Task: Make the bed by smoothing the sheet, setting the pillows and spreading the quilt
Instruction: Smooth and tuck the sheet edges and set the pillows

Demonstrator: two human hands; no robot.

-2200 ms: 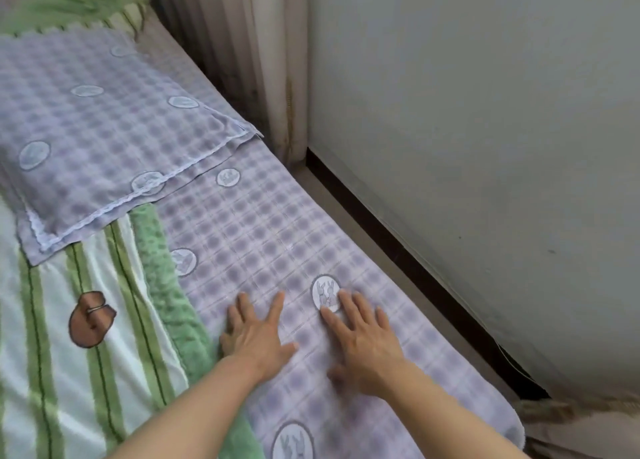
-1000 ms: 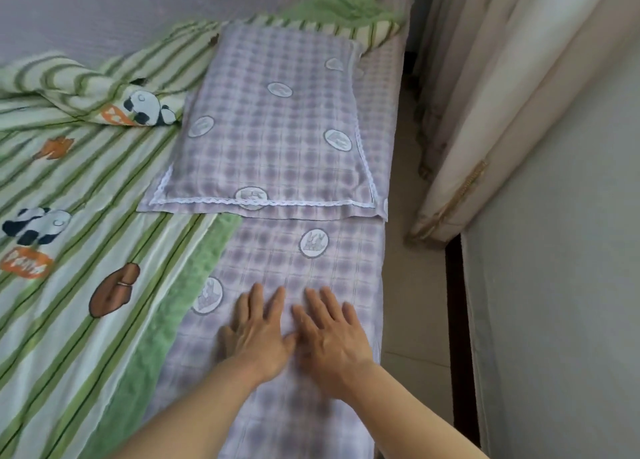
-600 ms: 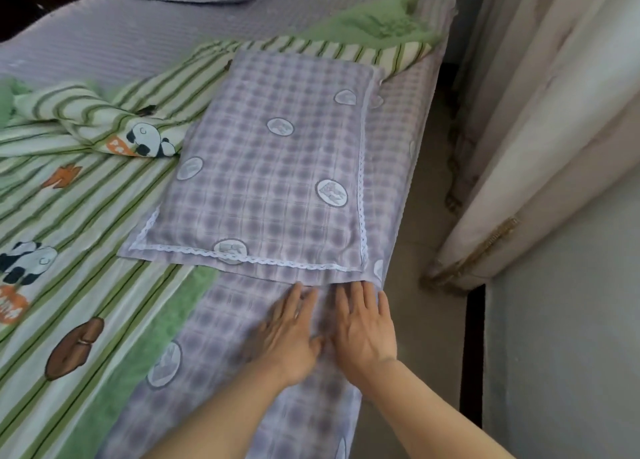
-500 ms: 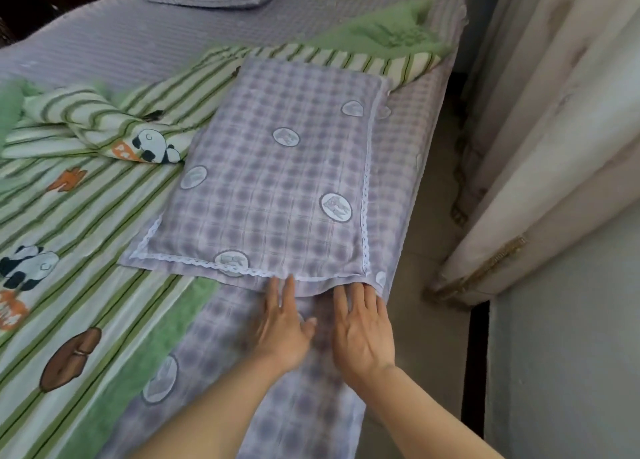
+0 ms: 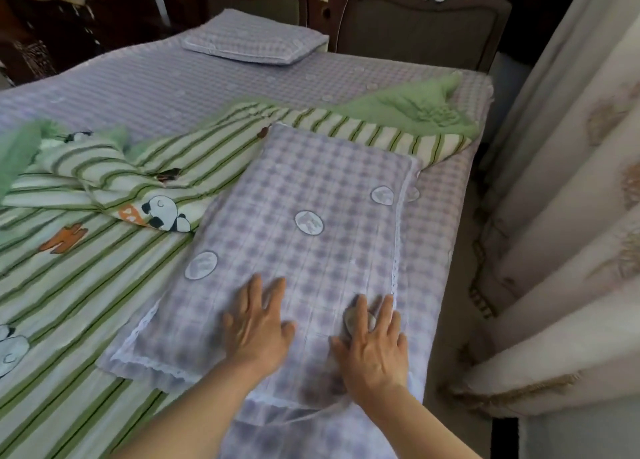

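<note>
We find open sheet [image 5: 166, 87] beyond the near pillow [image 5: 304, 236], up to the far pillow [image 5: 254, 44]. Left of it the rumpled quilt [image 5: 104, 167] blocks low passes; right of it curtains [image 5: 568, 216] crowd the narrow floor gap.

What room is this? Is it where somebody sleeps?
Most likely a bedroom. There is a bed with a checked sheet, a pillow by the dark headboard, a striped panda quilt, and long curtains beside it.
</note>
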